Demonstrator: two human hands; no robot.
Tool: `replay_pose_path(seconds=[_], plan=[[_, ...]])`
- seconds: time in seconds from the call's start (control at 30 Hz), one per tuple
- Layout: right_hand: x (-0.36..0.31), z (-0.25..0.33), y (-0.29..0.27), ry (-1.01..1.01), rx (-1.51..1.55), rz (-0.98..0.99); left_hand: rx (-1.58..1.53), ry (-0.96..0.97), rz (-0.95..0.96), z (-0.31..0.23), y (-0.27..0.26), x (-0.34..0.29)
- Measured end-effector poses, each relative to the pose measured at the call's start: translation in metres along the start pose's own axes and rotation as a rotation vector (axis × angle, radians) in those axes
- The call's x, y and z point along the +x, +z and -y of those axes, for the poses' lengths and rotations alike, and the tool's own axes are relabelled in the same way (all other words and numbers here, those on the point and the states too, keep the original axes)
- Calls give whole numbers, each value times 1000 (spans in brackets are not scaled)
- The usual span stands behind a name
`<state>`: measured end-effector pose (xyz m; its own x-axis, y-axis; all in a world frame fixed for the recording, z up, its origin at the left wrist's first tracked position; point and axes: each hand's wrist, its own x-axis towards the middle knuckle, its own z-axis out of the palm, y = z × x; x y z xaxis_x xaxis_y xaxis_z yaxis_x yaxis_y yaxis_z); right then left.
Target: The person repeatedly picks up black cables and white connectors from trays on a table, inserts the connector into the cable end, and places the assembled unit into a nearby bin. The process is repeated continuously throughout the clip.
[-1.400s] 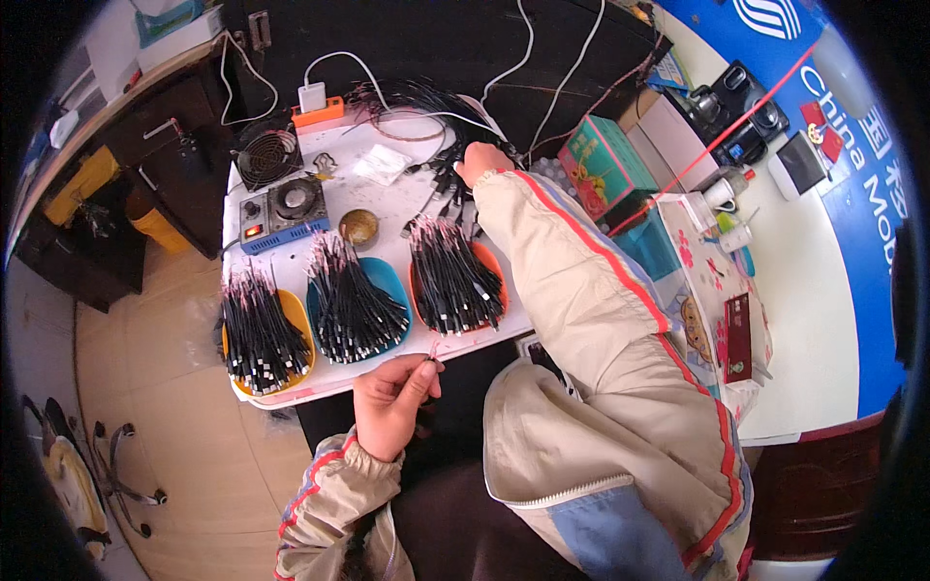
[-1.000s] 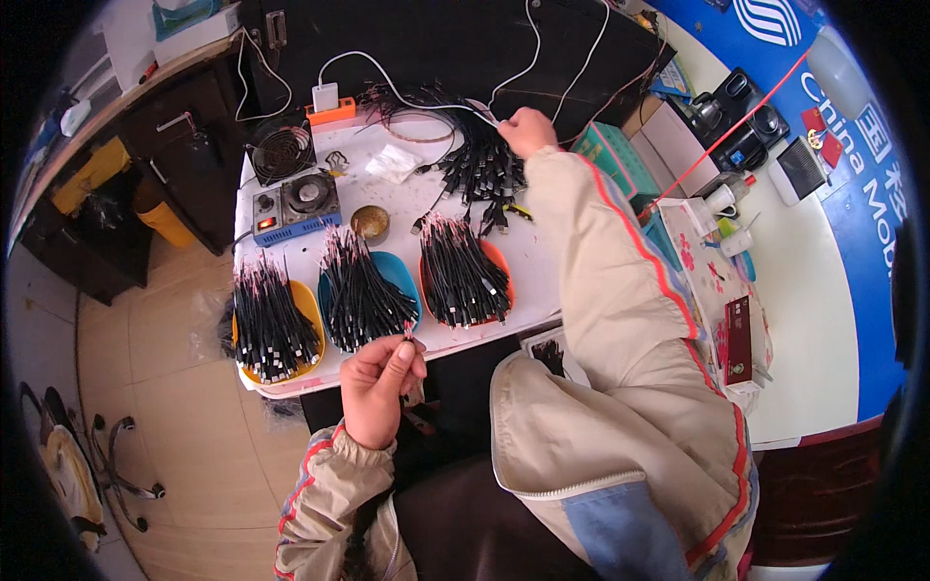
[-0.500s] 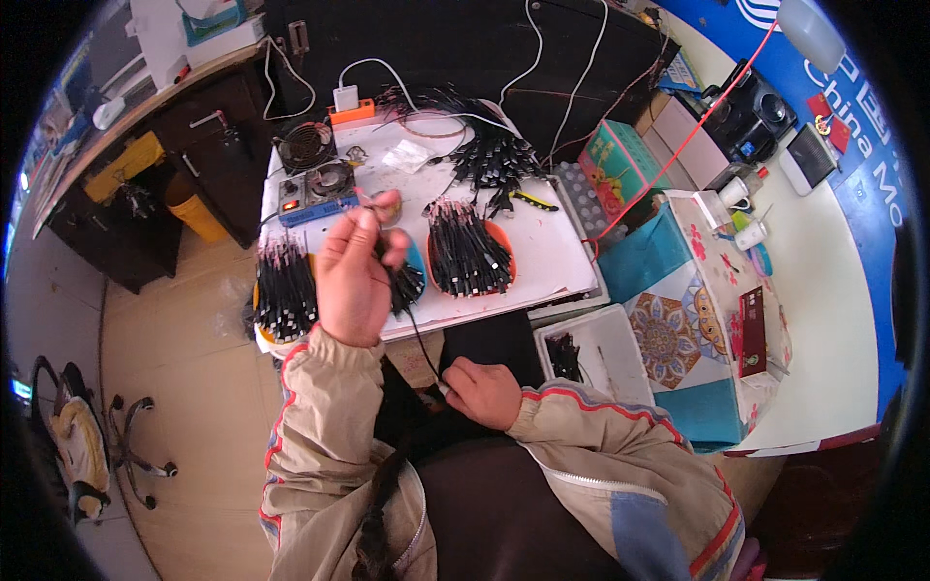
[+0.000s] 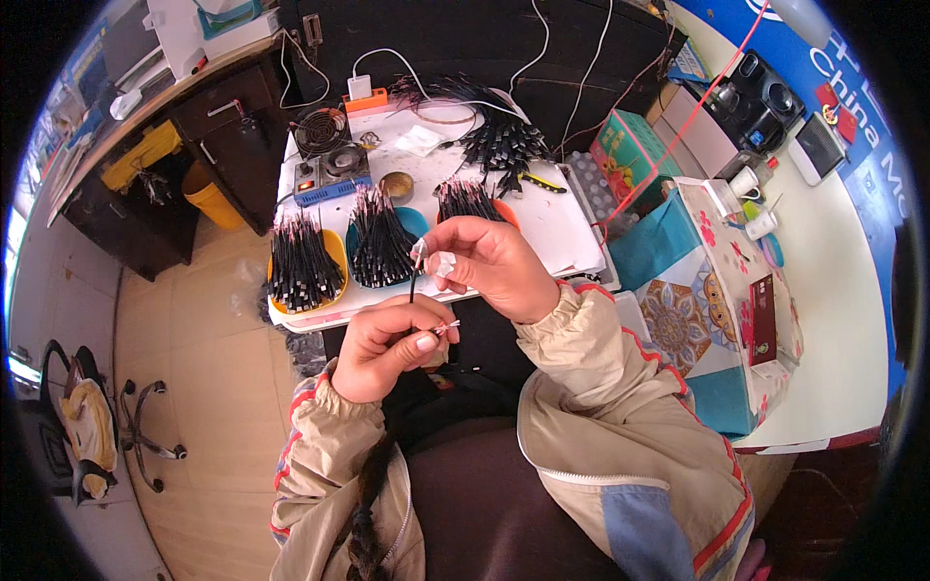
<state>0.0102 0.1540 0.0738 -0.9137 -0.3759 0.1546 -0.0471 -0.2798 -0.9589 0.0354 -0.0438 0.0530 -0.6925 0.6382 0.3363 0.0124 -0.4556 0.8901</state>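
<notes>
A short black cable (image 4: 414,289) runs between my two hands, above the table's front edge. My left hand (image 4: 389,347) is closed around its lower part, and thin stripped wire ends stick out by the thumb. My right hand (image 4: 492,268) pinches the upper end, where a small metal plug shows at the fingertips. White wrapping covers the right thumb tip. Beyond the hands, bundles of black cables stand in a yellow bowl (image 4: 335,254), a blue bowl (image 4: 414,225) and an orange bowl (image 4: 505,212). The right hand partly hides the orange one.
On the white table (image 4: 572,237) are a blue device with a fan (image 4: 334,179), a round tin (image 4: 397,184), a large cable heap (image 4: 504,145) and a yellow-handled tool (image 4: 542,183). An orange power strip (image 4: 366,101) lies behind. A cloth-covered box (image 4: 678,310) stands right.
My left hand has come down from over the table toward my lap. My right hand has risen to the plug end, and the cable is now held close between both hands.
</notes>
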Motion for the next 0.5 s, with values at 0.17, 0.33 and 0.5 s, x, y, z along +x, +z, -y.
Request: replay_pose_path(seconds=[0.17, 0.33, 0.5], plan=[[-2, 4, 1, 21, 35, 1, -84, -82, 97, 9, -5, 4], [-7, 8, -4, 28, 64, 16, -306, -88, 185, 14, -11, 10], [-6, 17, 5, -285, -33, -195, -236, 119, -255, -3, -6, 30]])
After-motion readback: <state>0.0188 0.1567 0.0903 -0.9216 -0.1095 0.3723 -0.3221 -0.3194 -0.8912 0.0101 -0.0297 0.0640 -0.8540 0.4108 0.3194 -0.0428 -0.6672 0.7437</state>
